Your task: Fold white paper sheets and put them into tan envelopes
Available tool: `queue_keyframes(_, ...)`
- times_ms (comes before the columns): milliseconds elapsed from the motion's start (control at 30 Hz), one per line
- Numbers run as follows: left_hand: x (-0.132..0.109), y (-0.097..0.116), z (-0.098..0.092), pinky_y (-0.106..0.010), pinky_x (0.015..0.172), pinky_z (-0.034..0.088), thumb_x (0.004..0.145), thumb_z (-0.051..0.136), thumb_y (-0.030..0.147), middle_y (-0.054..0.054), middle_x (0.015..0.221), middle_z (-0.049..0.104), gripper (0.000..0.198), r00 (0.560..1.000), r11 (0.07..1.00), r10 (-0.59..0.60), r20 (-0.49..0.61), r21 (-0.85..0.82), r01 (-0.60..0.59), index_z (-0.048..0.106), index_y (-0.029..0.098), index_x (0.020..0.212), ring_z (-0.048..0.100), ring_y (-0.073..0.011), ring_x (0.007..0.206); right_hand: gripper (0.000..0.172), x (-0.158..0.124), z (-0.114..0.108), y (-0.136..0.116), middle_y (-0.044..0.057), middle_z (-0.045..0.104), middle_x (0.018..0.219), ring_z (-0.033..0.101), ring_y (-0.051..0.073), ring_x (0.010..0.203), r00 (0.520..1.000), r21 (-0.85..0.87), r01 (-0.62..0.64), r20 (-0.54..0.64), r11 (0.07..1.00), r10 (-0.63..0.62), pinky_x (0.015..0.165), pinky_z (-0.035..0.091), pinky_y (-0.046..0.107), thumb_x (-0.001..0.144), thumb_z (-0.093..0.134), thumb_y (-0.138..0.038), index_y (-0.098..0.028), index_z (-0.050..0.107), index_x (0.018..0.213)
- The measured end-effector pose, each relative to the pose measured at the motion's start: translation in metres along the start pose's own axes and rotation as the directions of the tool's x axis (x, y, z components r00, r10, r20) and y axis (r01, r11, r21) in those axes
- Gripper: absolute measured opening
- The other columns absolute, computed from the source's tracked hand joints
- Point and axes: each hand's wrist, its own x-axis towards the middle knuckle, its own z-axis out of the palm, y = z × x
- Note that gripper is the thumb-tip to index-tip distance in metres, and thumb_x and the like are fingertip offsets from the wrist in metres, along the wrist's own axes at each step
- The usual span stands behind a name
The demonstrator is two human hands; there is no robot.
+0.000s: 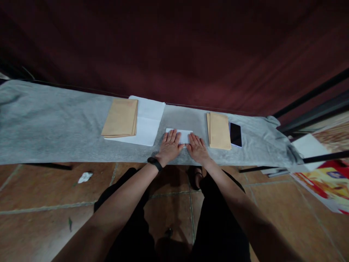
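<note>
A small folded white paper (183,134) lies on the grey cloth-covered table (54,123). My left hand (170,146) rests flat on its left part, fingers stretched out and together. My right hand (197,148) lies flat on its right part, fingers also stretched. Both thumbs meet near the paper's front edge. A black band sits on my left wrist. To the left is a stack of tan envelopes (120,118) on white sheets (148,122).
Another stack of tan envelopes (219,130) lies to the right with a dark phone (235,134) beside it. A dark red curtain hangs behind the table. A crumpled paper scrap (85,177) is on the tiled floor. Black metal bars and colourful printed sheets (327,182) are at the right.
</note>
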Motion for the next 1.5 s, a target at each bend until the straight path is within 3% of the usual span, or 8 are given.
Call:
queue_keyframes(333, 0.003, 0.012, 0.003, -0.051, 0.124, 0.013, 0.101, 0.033, 0.043, -0.020, 0.163, 0.024, 0.065, 0.995, 0.996, -0.082, 0.053, 0.044, 0.080, 0.029, 0.006, 0.155, 0.017, -0.0303, 0.153, 0.061, 0.009, -0.018, 0.018, 0.008, 0.026, 0.165, 0.027, 0.025, 0.150, 0.985, 0.067, 0.042, 0.162, 0.997, -0.052, 0.121, 0.025, 0.045, 0.102, 0.037, -0.043, -0.017, 0.029, 0.158)
queue_keyframes(533, 0.007, 0.019, -0.004, -0.054, 0.122, 0.014, 0.102, 0.033, 0.040, -0.023, 0.162, 0.024, 0.064, 0.987, 0.992, -0.099, 0.129, 0.090, 0.088, 0.030, 0.002, 0.153, 0.019, -0.0337, 0.152, 0.060, 0.006, -0.021, 0.020, 0.007, 0.028, 0.164, 0.028, 0.025, 0.150, 0.987, 0.089, 0.046, 0.147, 0.995, -0.059, 0.121, 0.024, 0.045, 0.102, 0.038, -0.042, -0.018, 0.030, 0.157)
queue_keyframes(800, 0.004, 0.021, 0.002, -0.054, 0.122, 0.014, 0.100, 0.036, 0.038, -0.019, 0.163, 0.027, 0.062, 0.995, 0.993, -0.094, 0.024, 0.067, 0.092, 0.031, 0.010, 0.154, 0.022, -0.0326, 0.152, 0.057, 0.012, -0.028, 0.022, 0.006, 0.032, 0.163, 0.031, 0.026, 0.149, 0.979, 0.093, 0.044, 0.194, 0.995, -0.062, 0.121, 0.024, 0.047, 0.102, 0.037, -0.040, -0.021, 0.035, 0.155)
queue_keyframes(933, 0.003, 0.017, 0.000, -0.054, 0.123, 0.014, 0.099, 0.037, 0.035, -0.015, 0.164, 0.025, 0.058, 0.995, 0.996, -0.083, 0.052, 0.038, 0.081, 0.034, 0.016, 0.154, 0.021, -0.0329, 0.152, 0.052, 0.013, -0.034, 0.021, 0.006, 0.039, 0.160, 0.033, 0.027, 0.148, 0.982, 0.117, 0.023, 0.183, 0.993, -0.045, 0.122, 0.023, 0.049, 0.102, 0.036, -0.034, -0.019, 0.043, 0.151)
queue_keyframes(1200, -0.003, 0.004, -0.004, -0.046, 0.125, 0.015, 0.100, 0.032, 0.031, -0.017, 0.164, 0.024, 0.059, 0.999, 0.999, -0.041, 0.036, 0.010, 0.041, 0.031, 0.006, 0.154, 0.018, -0.0282, 0.153, 0.050, 0.023, -0.031, 0.005, 0.012, 0.045, 0.155, 0.037, 0.026, 0.146, 1.000, 0.165, 0.013, 0.026, 0.986, -0.018, 0.122, 0.024, 0.047, 0.102, 0.034, -0.029, -0.012, 0.049, 0.147)
queue_keyframes(1367, -0.009, -0.011, -0.007, -0.042, 0.126, 0.015, 0.102, 0.031, 0.034, -0.017, 0.164, 0.024, 0.059, 0.996, 0.998, 0.068, 0.053, 0.002, -0.068, 0.032, 0.006, 0.154, 0.017, -0.0257, 0.153, 0.052, 0.027, -0.020, -0.015, 0.010, 0.039, 0.159, 0.034, 0.023, 0.148, 0.987, 0.171, 0.136, 0.064, 0.976, -0.148, 0.123, 0.024, 0.043, 0.102, 0.032, -0.029, -0.011, 0.043, 0.150)
queue_keyframes(1500, -0.015, -0.019, -0.011, -0.042, 0.126, 0.016, 0.104, 0.028, 0.036, -0.014, 0.163, 0.028, 0.058, 0.993, 0.995, 0.096, 0.064, -0.004, -0.096, 0.032, 0.008, 0.155, 0.019, -0.0226, 0.153, 0.054, 0.025, -0.016, -0.019, 0.012, 0.036, 0.160, 0.035, 0.024, 0.148, 0.985, 0.153, 0.135, 0.087, 0.979, -0.150, 0.123, 0.025, 0.044, 0.101, 0.034, -0.029, -0.010, 0.041, 0.151)
